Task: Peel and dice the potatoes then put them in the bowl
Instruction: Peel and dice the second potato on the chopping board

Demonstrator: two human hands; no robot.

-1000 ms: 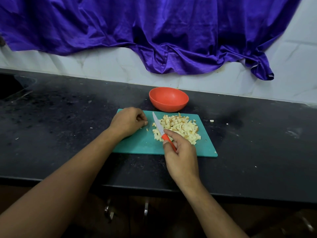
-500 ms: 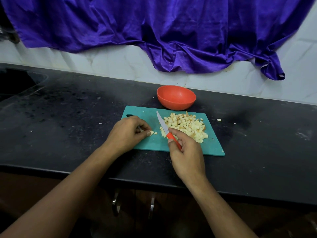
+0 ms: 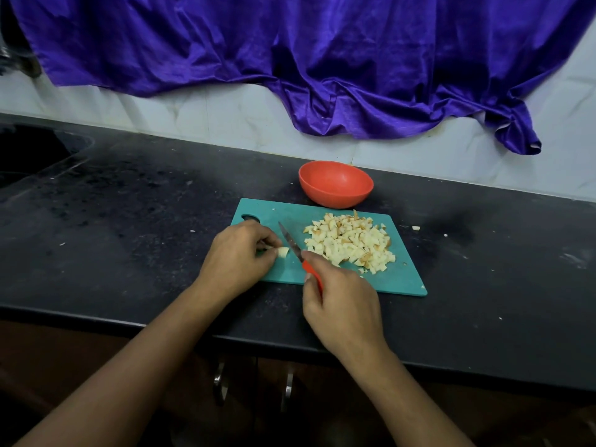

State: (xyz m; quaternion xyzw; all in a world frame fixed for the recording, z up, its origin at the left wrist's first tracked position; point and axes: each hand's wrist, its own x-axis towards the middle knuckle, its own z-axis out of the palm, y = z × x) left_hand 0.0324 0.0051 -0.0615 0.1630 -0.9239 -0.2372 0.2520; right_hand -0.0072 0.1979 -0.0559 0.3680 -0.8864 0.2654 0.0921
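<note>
A teal cutting board lies on the black counter with a heap of diced potato on its right half. My left hand pinches a small potato piece at the board's left side. My right hand grips the orange handle of a knife, whose blade stands just right of that piece, between it and the heap. An orange bowl with nothing visible inside sits just behind the board.
The black counter runs left to a dark sink recess. A purple cloth hangs on the white wall behind. Small potato bits lie right of the board. Cabinet handles show below the counter edge.
The knife blade has moved left, away from the heap and up to the small piece that my left hand pinches. My left hand has stayed at the board's left side.
</note>
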